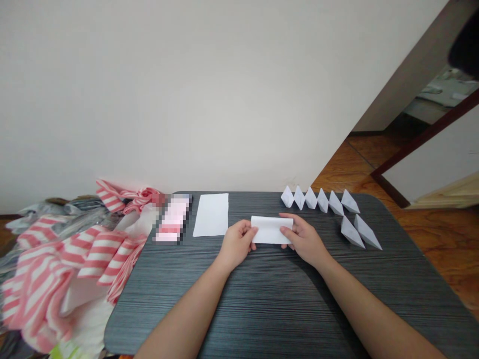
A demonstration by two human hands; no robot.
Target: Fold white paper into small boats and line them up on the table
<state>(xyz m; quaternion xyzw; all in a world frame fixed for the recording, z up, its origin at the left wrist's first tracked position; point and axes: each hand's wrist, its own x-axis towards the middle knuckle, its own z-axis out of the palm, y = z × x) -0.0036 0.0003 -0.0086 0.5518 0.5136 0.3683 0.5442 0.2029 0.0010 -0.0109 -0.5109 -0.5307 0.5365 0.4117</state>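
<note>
Between my two hands, just above the dark table, is a white sheet of paper (270,230) folded over into a wide rectangle, its rounded fold along the top. My left hand (238,243) pinches its left end, thumb on the front and fingers behind. At the right end my right hand (302,236) grips it the same way, with the index finger stretched along the top edge. A flat white sheet (211,215) lies on the table to the left of my left hand. Several folded paper boats (322,200) stand in a row beyond my right hand, with two more paper boats (359,232) nearer.
The dark wood-grain table (258,309) meets a pale wall (209,99) at its far edge. A blurred-out pink rectangular thing (173,218) lies at the table's left. Red-and-white striped cloth (101,252) is heaped beside the left edge. Wooden floor (437,239) shows on the right.
</note>
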